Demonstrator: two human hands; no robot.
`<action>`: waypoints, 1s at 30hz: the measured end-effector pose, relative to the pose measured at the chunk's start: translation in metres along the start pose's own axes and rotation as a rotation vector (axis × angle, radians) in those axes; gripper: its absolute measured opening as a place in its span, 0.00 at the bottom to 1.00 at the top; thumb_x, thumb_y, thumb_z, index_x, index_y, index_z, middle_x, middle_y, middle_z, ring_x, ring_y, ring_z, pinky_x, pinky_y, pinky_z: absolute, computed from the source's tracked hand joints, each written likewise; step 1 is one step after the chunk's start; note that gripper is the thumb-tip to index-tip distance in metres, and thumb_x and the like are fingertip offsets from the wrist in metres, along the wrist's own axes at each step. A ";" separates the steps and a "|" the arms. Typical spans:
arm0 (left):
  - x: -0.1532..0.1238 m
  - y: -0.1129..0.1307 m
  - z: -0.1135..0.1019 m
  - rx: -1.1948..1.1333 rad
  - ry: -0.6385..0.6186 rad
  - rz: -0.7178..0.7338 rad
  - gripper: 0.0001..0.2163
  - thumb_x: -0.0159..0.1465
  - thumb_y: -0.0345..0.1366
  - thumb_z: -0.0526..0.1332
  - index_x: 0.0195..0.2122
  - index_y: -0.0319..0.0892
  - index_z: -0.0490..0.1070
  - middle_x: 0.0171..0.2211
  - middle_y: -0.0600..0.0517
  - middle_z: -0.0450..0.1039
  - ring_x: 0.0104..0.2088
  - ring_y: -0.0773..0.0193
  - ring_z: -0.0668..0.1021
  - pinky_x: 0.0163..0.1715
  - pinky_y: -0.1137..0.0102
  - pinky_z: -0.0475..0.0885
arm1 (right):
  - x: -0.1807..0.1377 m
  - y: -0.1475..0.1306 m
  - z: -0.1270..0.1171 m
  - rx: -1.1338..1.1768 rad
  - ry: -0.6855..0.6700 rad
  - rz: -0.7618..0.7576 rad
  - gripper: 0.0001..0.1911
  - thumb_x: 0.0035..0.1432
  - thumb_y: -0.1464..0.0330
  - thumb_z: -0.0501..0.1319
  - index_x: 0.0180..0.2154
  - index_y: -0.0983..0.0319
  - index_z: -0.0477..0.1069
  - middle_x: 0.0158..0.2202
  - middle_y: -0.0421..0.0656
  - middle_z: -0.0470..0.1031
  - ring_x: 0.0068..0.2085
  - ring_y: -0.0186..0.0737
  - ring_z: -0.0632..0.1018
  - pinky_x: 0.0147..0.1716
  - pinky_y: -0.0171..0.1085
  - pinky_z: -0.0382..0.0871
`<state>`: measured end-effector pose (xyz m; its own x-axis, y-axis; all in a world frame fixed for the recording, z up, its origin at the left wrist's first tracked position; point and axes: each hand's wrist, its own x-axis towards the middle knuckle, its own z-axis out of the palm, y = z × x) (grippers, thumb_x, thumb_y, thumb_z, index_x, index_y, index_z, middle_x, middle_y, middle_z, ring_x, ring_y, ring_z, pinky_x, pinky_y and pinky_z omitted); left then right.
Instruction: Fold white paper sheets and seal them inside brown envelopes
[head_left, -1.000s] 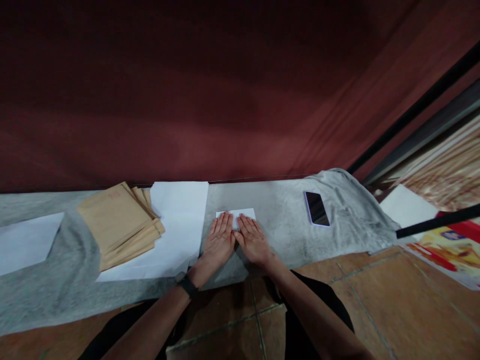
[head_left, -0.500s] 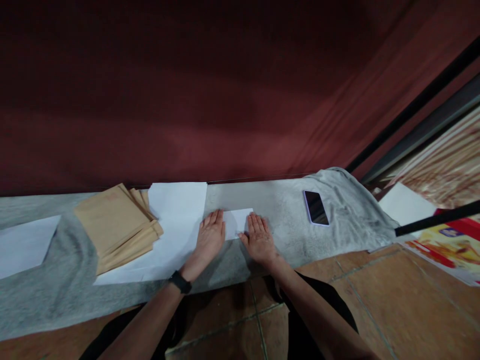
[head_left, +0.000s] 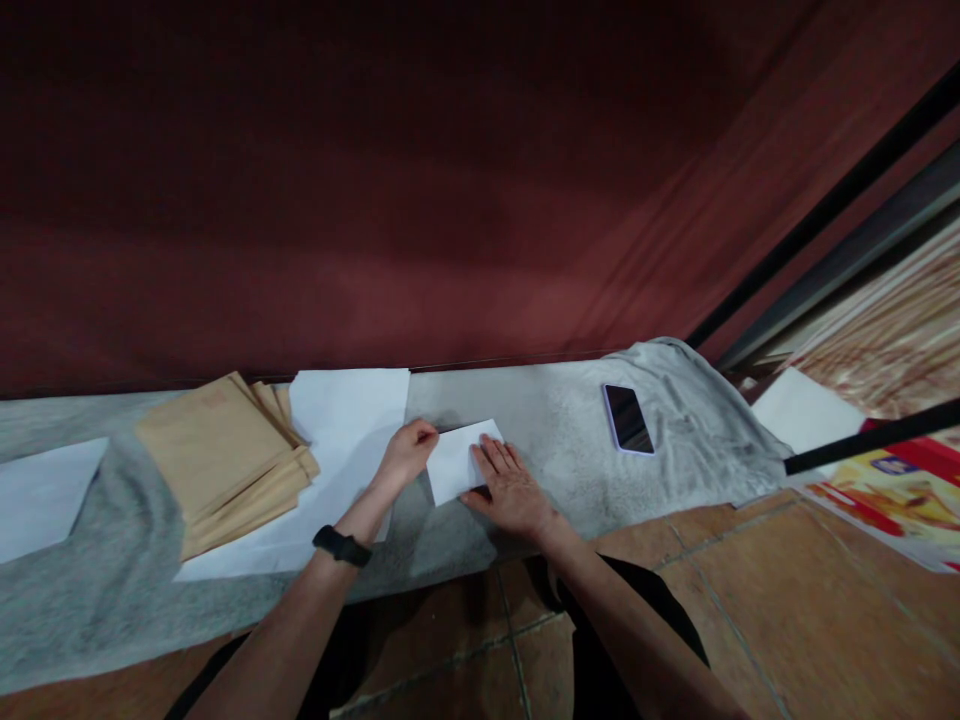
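A small folded sheet of white paper (head_left: 454, 464) lies on the grey cloth between my hands, slightly slanted. My left hand (head_left: 407, 452), with a dark watch on its wrist, is closed in a pinch at the paper's upper left corner. My right hand (head_left: 511, 488) rests flat over the paper's right part with fingers stretched out, hiding that end. Left of my left hand lie larger white sheets (head_left: 352, 405), partly under a stack of brown paper envelopes (head_left: 217, 440).
A phone (head_left: 628, 418) lies on the right part of the grey cloth (head_left: 555, 430). Another white sheet (head_left: 45, 490) is at the far left. A dark red surface (head_left: 450, 250) rises behind the cloth. Right stand black bars (head_left: 832, 200) and a printed box (head_left: 900, 490) on the tiled floor.
My left hand has gone from lying flat to pinching the paper's corner. The folded paper has tilted and more of it shows. My right hand has moved slightly down and stays flat.
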<state>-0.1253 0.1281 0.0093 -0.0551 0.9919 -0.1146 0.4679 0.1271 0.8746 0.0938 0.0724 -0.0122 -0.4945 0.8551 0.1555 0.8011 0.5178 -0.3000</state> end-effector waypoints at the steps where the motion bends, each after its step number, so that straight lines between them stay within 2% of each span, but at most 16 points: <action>1: -0.001 0.001 -0.002 -0.148 -0.019 -0.056 0.06 0.54 0.39 0.62 0.27 0.42 0.71 0.22 0.56 0.69 0.24 0.65 0.73 0.25 0.72 0.68 | 0.002 0.004 -0.005 0.022 -0.010 -0.011 0.38 0.65 0.55 0.61 0.68 0.68 0.57 0.71 0.56 0.55 0.70 0.52 0.59 0.69 0.52 0.52; 4: -0.006 0.006 -0.008 -0.462 -0.029 -0.209 0.11 0.46 0.39 0.66 0.30 0.41 0.72 0.23 0.57 0.70 0.21 0.68 0.72 0.20 0.75 0.64 | 0.008 0.017 -0.020 0.099 -0.007 -0.029 0.31 0.65 0.67 0.59 0.67 0.63 0.60 0.69 0.50 0.62 0.69 0.43 0.63 0.69 0.49 0.53; 7: -0.010 0.012 -0.011 -0.602 -0.065 -0.297 0.12 0.43 0.34 0.68 0.30 0.40 0.73 0.25 0.55 0.74 0.23 0.68 0.74 0.19 0.75 0.64 | 0.014 0.027 -0.033 0.182 0.038 -0.052 0.29 0.62 0.74 0.56 0.65 0.59 0.64 0.66 0.45 0.66 0.66 0.39 0.66 0.69 0.48 0.53; 9: -0.012 0.016 -0.012 -0.660 -0.123 -0.324 0.10 0.45 0.33 0.67 0.30 0.40 0.74 0.27 0.52 0.76 0.26 0.66 0.76 0.21 0.74 0.67 | 0.019 0.031 -0.040 0.246 0.088 -0.032 0.25 0.62 0.75 0.55 0.60 0.58 0.70 0.61 0.44 0.73 0.62 0.40 0.71 0.67 0.47 0.57; 11: -0.015 0.019 -0.013 -0.712 -0.180 -0.350 0.09 0.49 0.34 0.66 0.31 0.40 0.75 0.27 0.50 0.77 0.26 0.65 0.77 0.25 0.72 0.71 | 0.023 0.035 -0.046 0.331 0.161 0.058 0.18 0.65 0.72 0.55 0.51 0.58 0.77 0.51 0.45 0.80 0.53 0.42 0.78 0.58 0.44 0.67; 13: -0.017 0.023 -0.013 -0.734 -0.233 -0.363 0.08 0.55 0.38 0.64 0.32 0.39 0.75 0.26 0.49 0.77 0.25 0.64 0.77 0.27 0.70 0.73 | 0.027 0.040 -0.050 0.441 0.241 0.177 0.13 0.66 0.64 0.56 0.43 0.60 0.79 0.39 0.44 0.82 0.41 0.42 0.80 0.44 0.39 0.73; 16: -0.020 0.029 -0.014 -0.699 -0.257 -0.316 0.17 0.62 0.48 0.59 0.36 0.37 0.75 0.29 0.46 0.78 0.27 0.63 0.78 0.27 0.70 0.73 | 0.031 0.047 -0.050 0.633 0.285 0.294 0.17 0.64 0.55 0.59 0.36 0.61 0.77 0.28 0.39 0.77 0.28 0.38 0.76 0.28 0.33 0.68; 20: -0.024 0.029 -0.011 -0.635 -0.161 -0.216 0.23 0.58 0.55 0.64 0.44 0.39 0.75 0.36 0.46 0.80 0.34 0.60 0.80 0.30 0.70 0.73 | 0.038 0.053 -0.040 0.778 0.177 0.339 0.16 0.61 0.55 0.61 0.35 0.61 0.75 0.25 0.37 0.74 0.25 0.34 0.73 0.23 0.31 0.64; 22: -0.024 0.024 -0.007 -0.546 -0.124 -0.188 0.23 0.53 0.54 0.68 0.41 0.40 0.75 0.34 0.49 0.80 0.33 0.60 0.79 0.28 0.71 0.71 | 0.042 0.054 -0.034 0.731 0.148 0.347 0.14 0.61 0.57 0.61 0.36 0.61 0.75 0.26 0.38 0.75 0.26 0.35 0.73 0.25 0.31 0.65; 25: -0.021 0.013 0.000 -0.416 -0.078 -0.150 0.20 0.49 0.50 0.69 0.35 0.40 0.73 0.29 0.52 0.78 0.28 0.62 0.77 0.24 0.73 0.65 | 0.047 0.053 -0.022 0.555 0.179 0.366 0.12 0.62 0.60 0.60 0.40 0.61 0.75 0.28 0.39 0.77 0.27 0.37 0.76 0.27 0.33 0.67; 27: -0.017 0.006 0.004 -0.357 -0.058 -0.141 0.17 0.50 0.47 0.68 0.35 0.41 0.72 0.28 0.53 0.77 0.26 0.63 0.76 0.23 0.73 0.65 | 0.048 0.050 -0.015 0.399 0.212 0.392 0.13 0.64 0.62 0.59 0.46 0.61 0.74 0.31 0.41 0.79 0.30 0.40 0.78 0.30 0.35 0.70; 30: -0.012 -0.002 0.012 -0.232 -0.026 -0.127 0.15 0.53 0.41 0.67 0.40 0.43 0.71 0.25 0.55 0.76 0.24 0.62 0.76 0.24 0.71 0.68 | 0.047 0.044 -0.005 0.138 0.217 0.439 0.23 0.66 0.65 0.57 0.61 0.60 0.66 0.39 0.46 0.82 0.37 0.46 0.81 0.38 0.39 0.72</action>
<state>-0.1153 0.1158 0.0037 -0.0765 0.9679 -0.2393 0.2441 0.2509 0.9367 0.1077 0.1350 -0.0132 -0.0283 0.9843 0.1744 0.8584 0.1133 -0.5002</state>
